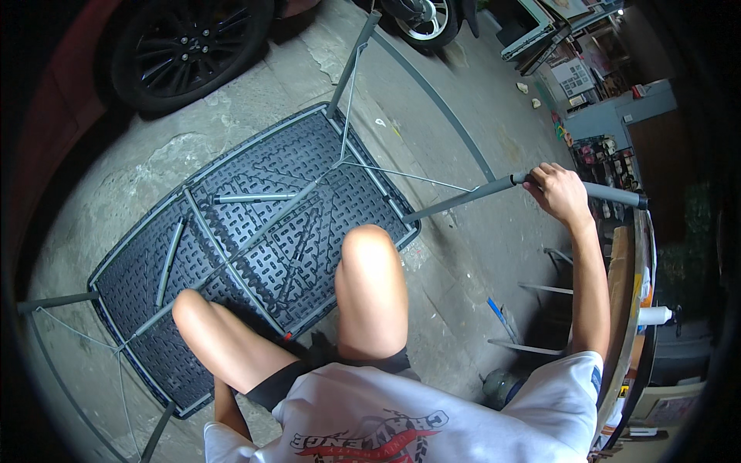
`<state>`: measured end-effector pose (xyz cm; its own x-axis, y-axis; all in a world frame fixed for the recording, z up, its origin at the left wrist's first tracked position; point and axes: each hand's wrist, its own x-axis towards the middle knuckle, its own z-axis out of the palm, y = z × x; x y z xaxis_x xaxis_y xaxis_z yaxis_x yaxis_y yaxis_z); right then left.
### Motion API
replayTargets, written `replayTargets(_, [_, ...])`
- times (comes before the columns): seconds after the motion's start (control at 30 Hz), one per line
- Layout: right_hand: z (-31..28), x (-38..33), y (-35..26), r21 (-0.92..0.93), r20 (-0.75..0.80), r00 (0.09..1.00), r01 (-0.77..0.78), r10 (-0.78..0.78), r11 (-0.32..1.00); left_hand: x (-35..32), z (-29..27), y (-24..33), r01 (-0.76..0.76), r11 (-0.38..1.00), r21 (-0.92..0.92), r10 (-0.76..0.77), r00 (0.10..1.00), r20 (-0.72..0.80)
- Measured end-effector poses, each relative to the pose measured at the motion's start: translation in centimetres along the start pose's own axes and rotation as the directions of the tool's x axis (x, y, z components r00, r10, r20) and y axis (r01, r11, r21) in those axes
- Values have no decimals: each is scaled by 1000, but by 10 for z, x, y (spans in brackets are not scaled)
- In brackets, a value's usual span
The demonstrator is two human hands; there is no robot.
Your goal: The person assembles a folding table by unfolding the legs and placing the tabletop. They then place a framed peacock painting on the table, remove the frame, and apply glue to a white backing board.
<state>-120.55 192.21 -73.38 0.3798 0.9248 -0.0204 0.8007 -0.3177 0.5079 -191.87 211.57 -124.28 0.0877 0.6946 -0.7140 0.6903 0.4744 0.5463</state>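
A dark folding table [297,251] lies upside down on the floor in front of me, its legs sticking up and its ribbed underside showing. My right hand [557,191] is closed around a grey leg tube [617,194] with a black end cap, at the joint with the table's near right leg [459,204]. Two loose grey leg tubes, one short [170,262] and another [258,198], rest on the underside. Of my left arm only the forearm [228,405] shows, beside the table's near edge; my thigh hides the left hand.
A car wheel [193,50] stands at the far left, and a motorcycle wheel [426,21] at the top. Along the right are a cluttered bench [621,270], a blue tool [498,311] on the concrete floor and a shoe rack [598,158]. Thin metal braces [409,175] span the table legs.
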Motion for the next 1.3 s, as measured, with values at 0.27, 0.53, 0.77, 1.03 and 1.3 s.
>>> replayTargets(0.27, [-1, 18, -2, -311, 50, 956, 290, -289, 905, -2, 6, -1, 4, 1000, 25, -3, 1000, -8])
replayTargets(0.53, [10, 20, 1, -320, 76, 948, 317, -310, 893, -2, 9, -2, 0, 999, 37, 0, 1000, -7])
replayTargets(0.77, [12, 27, 2, -320, 144, 915, 404, -377, 857, 1, 10, -10, -8, 999, 43, 8, 1000, -7])
replayTargets(1.03, [7, 31, -5, -186, 149, 905, 422, -399, 887, 4, 10, -22, -9, 999, 38, 9, 1000, -6])
replayTargets(1.3, [1, 31, -31, -159, 275, 924, 317, -266, 935, 5, 10, -31, -24, 999, 39, 24, 1000, -15])
